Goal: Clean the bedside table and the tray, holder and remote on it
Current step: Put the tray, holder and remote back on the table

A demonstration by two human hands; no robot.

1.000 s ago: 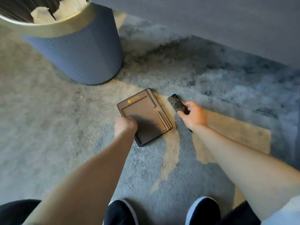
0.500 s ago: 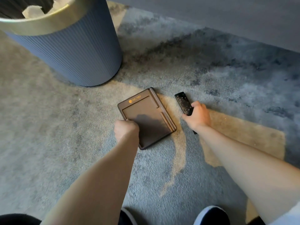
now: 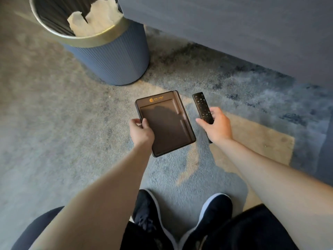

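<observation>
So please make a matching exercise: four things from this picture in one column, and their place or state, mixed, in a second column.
1. tray
2. remote
3. bin
4. crumpled paper

a. inside the bin
b. held in the right hand
c. standing on the carpet
d. held in the left hand

Pairs: 1-d, 2-b, 3-c, 4-a

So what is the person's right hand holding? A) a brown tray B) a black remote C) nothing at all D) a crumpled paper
B: the right hand has its fingers wrapped around the black remote, while the brown tray is gripped by the left hand, and the crumpled paper sits in the bin.
</observation>
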